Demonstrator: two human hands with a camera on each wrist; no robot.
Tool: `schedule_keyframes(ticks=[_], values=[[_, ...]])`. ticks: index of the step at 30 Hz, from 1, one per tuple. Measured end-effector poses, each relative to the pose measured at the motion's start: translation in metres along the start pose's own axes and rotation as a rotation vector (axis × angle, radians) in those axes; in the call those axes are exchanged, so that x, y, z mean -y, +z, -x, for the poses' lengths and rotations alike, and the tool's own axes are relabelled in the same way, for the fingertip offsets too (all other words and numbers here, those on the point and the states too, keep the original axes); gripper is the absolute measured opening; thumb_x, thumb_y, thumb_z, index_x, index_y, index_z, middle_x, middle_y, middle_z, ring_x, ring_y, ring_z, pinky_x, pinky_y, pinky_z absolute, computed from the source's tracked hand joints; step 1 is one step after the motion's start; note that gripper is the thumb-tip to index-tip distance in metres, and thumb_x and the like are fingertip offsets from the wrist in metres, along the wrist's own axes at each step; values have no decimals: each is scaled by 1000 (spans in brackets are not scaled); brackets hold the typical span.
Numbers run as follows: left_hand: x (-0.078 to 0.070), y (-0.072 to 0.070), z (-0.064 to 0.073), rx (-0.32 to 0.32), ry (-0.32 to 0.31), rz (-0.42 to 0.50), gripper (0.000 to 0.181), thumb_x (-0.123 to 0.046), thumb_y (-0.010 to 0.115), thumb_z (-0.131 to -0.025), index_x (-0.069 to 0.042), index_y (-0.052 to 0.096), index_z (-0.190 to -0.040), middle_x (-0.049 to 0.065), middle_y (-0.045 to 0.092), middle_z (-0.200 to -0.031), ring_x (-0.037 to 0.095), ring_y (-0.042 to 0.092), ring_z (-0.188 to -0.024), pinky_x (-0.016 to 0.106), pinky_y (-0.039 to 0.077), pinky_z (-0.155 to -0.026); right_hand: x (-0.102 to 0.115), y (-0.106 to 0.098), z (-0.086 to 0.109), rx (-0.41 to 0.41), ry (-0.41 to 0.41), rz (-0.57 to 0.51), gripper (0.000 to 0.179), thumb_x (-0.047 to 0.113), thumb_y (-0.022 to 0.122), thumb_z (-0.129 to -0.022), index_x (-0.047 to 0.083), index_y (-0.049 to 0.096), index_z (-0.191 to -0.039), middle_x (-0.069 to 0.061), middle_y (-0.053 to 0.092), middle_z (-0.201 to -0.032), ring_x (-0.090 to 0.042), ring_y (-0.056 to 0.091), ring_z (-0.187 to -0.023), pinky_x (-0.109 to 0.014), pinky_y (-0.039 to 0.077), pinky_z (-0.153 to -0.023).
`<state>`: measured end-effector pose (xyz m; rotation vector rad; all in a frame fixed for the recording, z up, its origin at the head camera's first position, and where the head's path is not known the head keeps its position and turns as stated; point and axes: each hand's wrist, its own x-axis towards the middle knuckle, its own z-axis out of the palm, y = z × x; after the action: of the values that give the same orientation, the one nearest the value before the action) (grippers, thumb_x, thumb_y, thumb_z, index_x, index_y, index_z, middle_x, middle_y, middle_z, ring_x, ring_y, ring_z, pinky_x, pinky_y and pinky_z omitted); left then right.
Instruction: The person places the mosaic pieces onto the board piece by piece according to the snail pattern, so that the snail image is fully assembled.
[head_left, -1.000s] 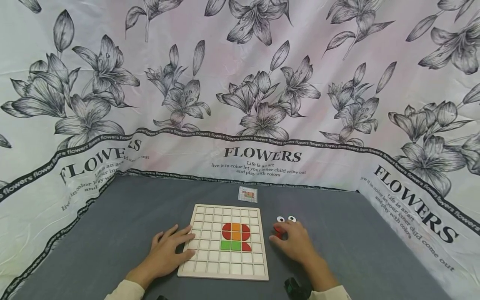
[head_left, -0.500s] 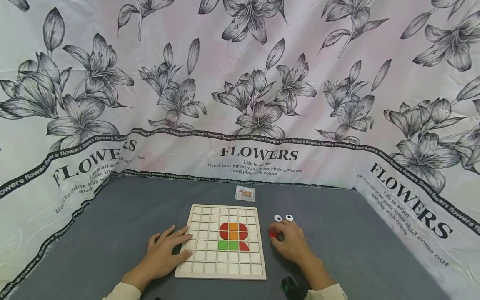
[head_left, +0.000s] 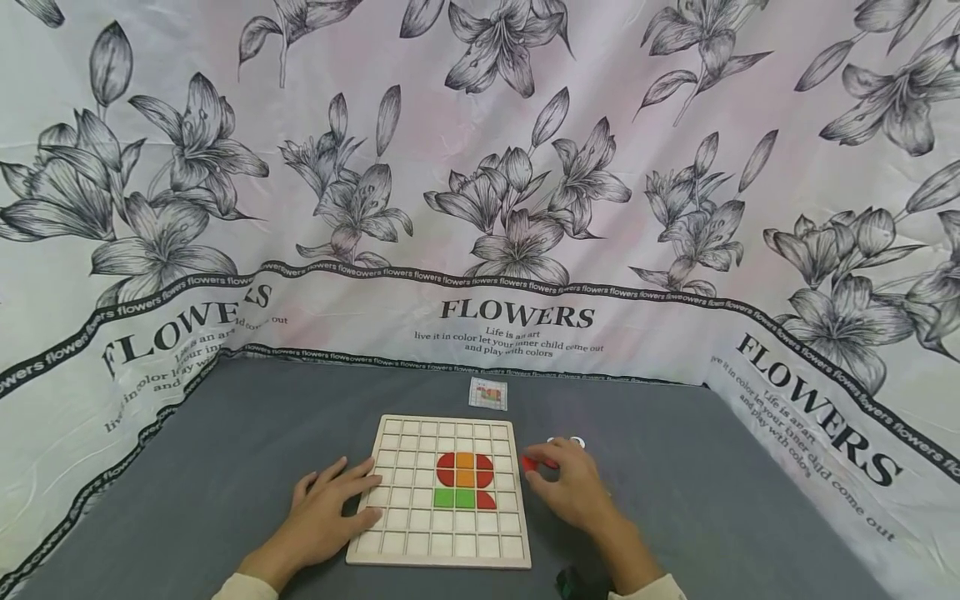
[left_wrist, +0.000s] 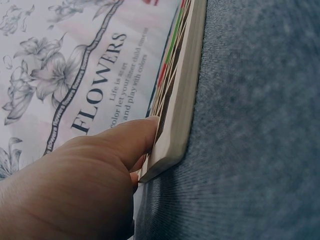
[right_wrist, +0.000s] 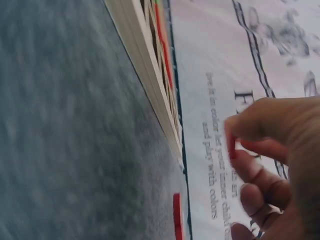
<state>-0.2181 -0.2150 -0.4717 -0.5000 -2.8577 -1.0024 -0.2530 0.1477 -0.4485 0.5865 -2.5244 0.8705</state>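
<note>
A wooden grid board [head_left: 416,546] lies on the grey cloth, with red, orange and green tiles [head_left: 454,498] set in cells right of its middle. My left hand [head_left: 322,517] rests at the board's left edge, fingers spread; in the left wrist view its thumb [left_wrist: 137,135] lies on the rim. Just off the board's right side, my right hand [head_left: 573,487] pinches a small red tile [right_wrist: 230,145] between thumb and forefinger, raised over the cloth in the right wrist view. Two round white eye pieces [head_left: 577,442] lie behind that hand, partly hidden by it.
A small picture card [head_left: 488,394] with a coloured grid pattern lies beyond the board. Another red piece [right_wrist: 177,217] sits on the cloth in the right wrist view. Flower-printed curtain [head_left: 517,333] encloses the table at the back and sides.
My right hand has shifted left toward the board with the red tile in its fingertips, and now covers part of the eye pieces. The left hand stays at the board's edge.
</note>
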Motion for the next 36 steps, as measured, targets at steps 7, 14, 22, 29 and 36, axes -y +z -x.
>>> schedule_keyframes(ticks=[7,14,22,29,36], values=[[0,-1,1,-1,3,-2,47,-41,70,-87,-17,66,-127,4,46,-145,42,28,-136,67,8,-98,29,2,-8,28,-21,-56,25,7,78,-77,8,75,-102,9,61,-90,-21,51,-83,-36,43,-70],[0,-2,-1,-3,-3,-8,47,-41,70,-87,-17,66,-128,4,46,-145,41,28,-136,66,8,-99,57,13,-18,70,-84,-166,22,4,74,-79,6,74,-102,3,63,-94,-24,52,-88,-40,46,-73],[2,0,1,7,-15,0,46,-39,71,-87,-17,66,-127,3,46,-145,40,28,-137,66,8,-99,85,34,-23,110,-130,-217,19,5,73,-81,7,74,-99,4,63,-92,-21,52,-89,-42,41,-78],[0,-1,2,6,-6,-13,47,-41,71,-87,-17,66,-127,4,47,-144,41,29,-136,66,9,-98,96,55,-24,138,-121,-201,19,7,74,-82,9,75,-100,5,64,-95,-19,52,-91,-35,43,-77],[0,-1,0,9,-10,-15,47,-42,70,-87,-17,66,-127,3,46,-145,40,28,-137,65,8,-99,95,72,-23,131,-174,-154,20,10,74,-79,9,75,-99,5,64,-93,-12,49,-84,-27,42,-72]])
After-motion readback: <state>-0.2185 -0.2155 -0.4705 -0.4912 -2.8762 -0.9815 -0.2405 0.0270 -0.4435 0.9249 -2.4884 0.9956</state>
